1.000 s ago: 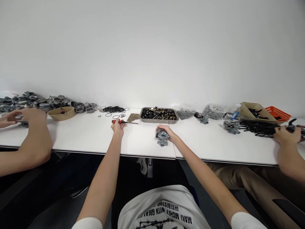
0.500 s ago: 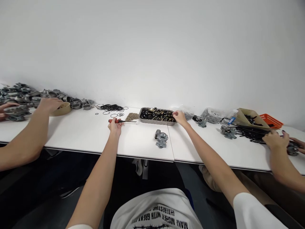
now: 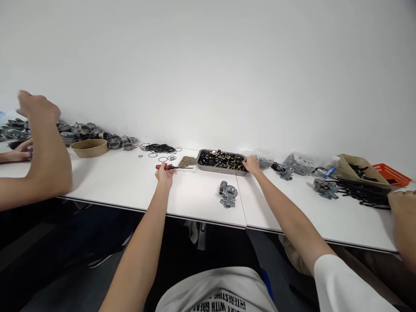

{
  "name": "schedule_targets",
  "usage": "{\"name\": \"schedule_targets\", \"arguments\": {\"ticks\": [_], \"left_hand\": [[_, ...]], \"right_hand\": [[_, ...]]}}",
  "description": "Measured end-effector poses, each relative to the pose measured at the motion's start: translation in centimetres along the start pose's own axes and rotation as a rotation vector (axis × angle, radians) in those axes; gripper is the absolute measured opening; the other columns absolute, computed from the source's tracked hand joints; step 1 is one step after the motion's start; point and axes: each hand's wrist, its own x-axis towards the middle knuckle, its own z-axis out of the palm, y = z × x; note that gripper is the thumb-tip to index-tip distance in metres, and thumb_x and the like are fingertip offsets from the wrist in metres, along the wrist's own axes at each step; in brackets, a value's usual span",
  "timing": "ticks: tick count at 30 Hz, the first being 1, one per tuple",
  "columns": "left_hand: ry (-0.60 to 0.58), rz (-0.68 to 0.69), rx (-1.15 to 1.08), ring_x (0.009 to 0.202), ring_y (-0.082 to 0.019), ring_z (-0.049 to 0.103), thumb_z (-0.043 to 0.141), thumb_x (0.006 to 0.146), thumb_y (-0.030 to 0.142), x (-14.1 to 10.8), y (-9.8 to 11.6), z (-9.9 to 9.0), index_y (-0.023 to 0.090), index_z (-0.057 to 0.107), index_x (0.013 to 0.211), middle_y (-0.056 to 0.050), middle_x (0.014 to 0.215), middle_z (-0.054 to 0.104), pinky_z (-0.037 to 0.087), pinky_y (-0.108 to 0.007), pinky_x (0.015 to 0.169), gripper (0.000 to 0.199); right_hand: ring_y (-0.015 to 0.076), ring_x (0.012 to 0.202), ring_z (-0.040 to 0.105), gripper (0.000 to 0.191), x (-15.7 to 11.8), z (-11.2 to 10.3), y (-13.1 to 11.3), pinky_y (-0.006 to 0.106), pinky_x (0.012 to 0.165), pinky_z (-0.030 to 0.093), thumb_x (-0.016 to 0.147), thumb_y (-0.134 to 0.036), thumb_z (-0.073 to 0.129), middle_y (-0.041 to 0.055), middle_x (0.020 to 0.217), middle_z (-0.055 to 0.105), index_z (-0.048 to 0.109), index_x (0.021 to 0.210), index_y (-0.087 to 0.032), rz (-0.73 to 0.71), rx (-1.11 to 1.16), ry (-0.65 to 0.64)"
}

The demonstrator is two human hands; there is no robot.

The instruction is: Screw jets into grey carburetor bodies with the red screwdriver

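Gripping the red-handled screwdriver [image 3: 166, 167] with our left hand [image 3: 165, 174], our right hand [image 3: 251, 164] pinches at the metal tray [image 3: 208, 167] rim, grey casting [image 3: 228, 194] alone near the table edge [image 3: 195, 217].

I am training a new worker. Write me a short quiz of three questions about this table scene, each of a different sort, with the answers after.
1. True or false: the right hand holds the grey cast-metal housing.
2. Which thing does the left hand grip?
A. the red-handled screwdriver
B. the round tan bowl
C. the orange plastic basket
3. Fill in: the right hand reaches the edge of the shallow metal ____ of small black and brass parts.

Key:
1. False; the housing lies alone on the white table.
2. A
3. tray
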Motion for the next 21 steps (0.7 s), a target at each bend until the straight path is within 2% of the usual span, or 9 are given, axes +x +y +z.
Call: {"name": "schedule_targets", "arguments": {"ticks": [4,8,12,16,18,21], "left_hand": [[0.002,0.007,-0.029,0.041,-0.008,0.044,0.057,0.090,0.021,-0.1,-0.1,0.0,0.016,0.051,0.078,-0.002,0.061,0.059,0.046,-0.026,0.050,0.014],[0.010,0.006,-0.043,0.041,-0.008,0.044,0.058,0.088,0.019,-0.1,-0.1,0.0,0.016,0.050,0.077,-0.002,0.063,0.060,0.046,-0.027,0.050,0.014],[0.011,0.003,-0.038,0.043,-0.010,0.048,0.060,0.087,0.020,-0.2,0.0,0.1,0.017,0.050,0.077,-0.002,0.063,0.059,0.045,-0.027,0.050,0.015],[0.012,-0.002,-0.020,0.045,-0.010,0.049,0.061,0.088,0.022,-0.3,0.1,0.2,0.017,0.050,0.076,-0.002,0.064,0.059,0.045,-0.026,0.050,0.018],[0.020,-0.009,-0.021,0.045,-0.010,0.049,0.058,0.090,0.020,-0.3,0.2,0.3,0.017,0.050,0.076,-0.002,0.063,0.058,0.046,-0.027,0.051,0.016],[0.025,-0.013,-0.019,0.045,-0.010,0.049,0.056,0.091,0.019,-0.3,0.3,0.3,0.017,0.051,0.076,-0.001,0.063,0.057,0.046,-0.027,0.051,0.016]], "right_hand": [[0.0238,0.086,0.068,0.014,-1.5,-2.0,-0.3,0.038,0.083,0.054,0.084,-0.022,0.060,0.0129,0.083,0.073,0.070,0.082,-0.013,-0.075,0.179,-0.054],[0.0194,0.070,0.068,0.023,-5.1,-4.1,-1.2,0.032,0.067,0.056,0.083,-0.034,0.067,0.0096,0.074,0.073,0.069,0.091,-0.013,-0.169,0.375,-0.187],[0.0159,0.063,0.063,0.030,-10.4,-6.1,-2.6,0.031,0.066,0.053,0.078,-0.042,0.073,0.0042,0.068,0.068,0.071,0.091,-0.015,-0.313,0.606,-0.354],[0.0140,0.064,0.059,0.027,-15.0,-7.3,-4.4,0.031,0.065,0.051,0.080,-0.040,0.072,0.0059,0.079,0.070,0.075,0.091,-0.016,-0.371,0.617,-0.462],[0.0138,0.064,0.059,0.025,-16.2,-7.3,-5.0,0.030,0.063,0.050,0.081,-0.040,0.070,0.0064,0.082,0.070,0.076,0.090,-0.017,-0.396,0.587,-0.513],[0.0149,0.063,0.060,0.023,-16.9,-6.7,-5.3,0.029,0.060,0.049,0.080,-0.039,0.070,0.0057,0.079,0.071,0.077,0.088,-0.018,-0.405,0.534,-0.514]]}}
